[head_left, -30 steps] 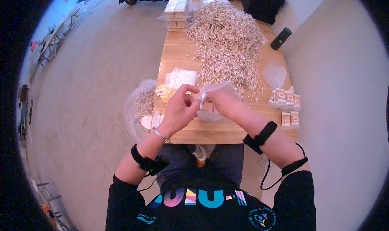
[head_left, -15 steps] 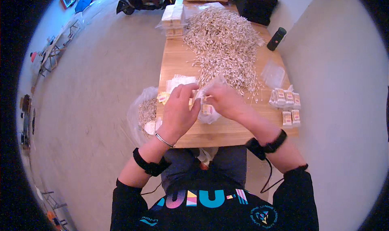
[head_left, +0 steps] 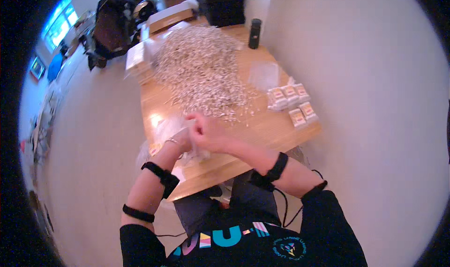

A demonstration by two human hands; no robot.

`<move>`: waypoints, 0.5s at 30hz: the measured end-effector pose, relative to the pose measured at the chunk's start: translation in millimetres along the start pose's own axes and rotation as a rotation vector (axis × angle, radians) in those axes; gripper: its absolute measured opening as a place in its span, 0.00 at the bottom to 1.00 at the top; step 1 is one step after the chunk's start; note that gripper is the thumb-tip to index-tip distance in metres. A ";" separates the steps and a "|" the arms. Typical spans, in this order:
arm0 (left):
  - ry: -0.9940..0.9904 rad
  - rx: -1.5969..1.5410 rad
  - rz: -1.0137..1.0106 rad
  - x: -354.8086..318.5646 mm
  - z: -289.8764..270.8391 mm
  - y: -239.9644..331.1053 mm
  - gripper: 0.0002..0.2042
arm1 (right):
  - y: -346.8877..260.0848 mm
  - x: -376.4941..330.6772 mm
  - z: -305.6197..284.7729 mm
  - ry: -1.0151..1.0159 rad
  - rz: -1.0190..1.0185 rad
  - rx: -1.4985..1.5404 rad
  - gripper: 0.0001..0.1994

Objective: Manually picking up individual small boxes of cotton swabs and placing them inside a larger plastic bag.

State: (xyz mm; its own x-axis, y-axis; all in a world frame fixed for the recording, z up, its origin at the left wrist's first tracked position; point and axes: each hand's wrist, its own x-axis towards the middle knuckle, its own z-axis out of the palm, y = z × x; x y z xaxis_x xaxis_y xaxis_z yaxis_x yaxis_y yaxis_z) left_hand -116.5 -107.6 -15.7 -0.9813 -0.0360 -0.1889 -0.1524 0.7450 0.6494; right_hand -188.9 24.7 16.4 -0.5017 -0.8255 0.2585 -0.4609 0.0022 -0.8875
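Note:
My hands come together over the near left part of the wooden table (head_left: 253, 131). My right hand (head_left: 209, 135) is closed, its fingers curled and a little blurred; what they hold, if anything, is hidden. Partly behind it is my left hand (head_left: 184, 140), its fingers mostly covered by the right. A crumpled clear plastic bag (head_left: 200, 153) shows just below the hands. To their left lie flat clear bags (head_left: 167, 128) and a small yellow label card (head_left: 153, 150). Beyond the hands spreads a big heap of cotton swabs (head_left: 201, 65).
Several filled packs of swabs (head_left: 290, 94) sit at the right edge, beside clear plastic sheets (head_left: 264, 76). A dark bottle (head_left: 254, 33), a black box (head_left: 220, 5) and an open carton (head_left: 169, 19) stand at the back. White stacked packs (head_left: 139, 62) are at the far left edge.
My head view has swung to the right, so the table sits tilted and farther left. My right hand has crossed over my left, covering its fingers; the held bag is now mostly hidden.

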 end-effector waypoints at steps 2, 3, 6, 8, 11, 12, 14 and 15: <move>-0.044 -0.096 0.009 7.2 -2.7 6.0 0.11 | -4.8 1.1 -9.6 0.035 -0.041 0.001 0.19; -0.063 -0.196 -0.019 6.5 -6.0 3.4 0.13 | -4.7 3.3 -13.4 -0.020 -0.029 0.037 0.19; -0.009 0.116 0.055 18.0 17.4 -69.9 0.13 | 1.3 12.9 -31.7 -0.126 -0.016 0.081 0.17; -0.261 0.314 -0.002 39.8 12.7 -46.8 0.11 | 40.7 14.5 -77.7 -0.026 0.035 0.021 0.14; -0.444 0.502 -0.044 28.6 -4.9 -32.6 0.14 | 91.7 22.8 -164.3 0.396 0.282 -0.235 0.11; -0.396 0.490 0.075 39.5 -2.3 -20.4 0.18 | 144.5 9.9 -221.0 0.558 0.329 -0.323 0.13; -0.347 0.463 0.053 36.4 6.3 -43.4 0.16 | 190.4 -8.4 -283.9 0.582 0.641 -0.564 0.19; -0.308 0.428 0.025 35.1 10.0 -53.7 0.15 | 212.2 -17.8 -299.7 0.559 0.718 -0.723 0.18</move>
State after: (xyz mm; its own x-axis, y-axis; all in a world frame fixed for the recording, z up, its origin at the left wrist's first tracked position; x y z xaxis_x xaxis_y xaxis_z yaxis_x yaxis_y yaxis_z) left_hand -141.6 -142.1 -64.6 -0.8941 0.1351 -0.4270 -0.0044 0.9508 0.3099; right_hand -497.1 209.1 -62.2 -0.9873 -0.1394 0.0766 -0.1589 0.8394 -0.5198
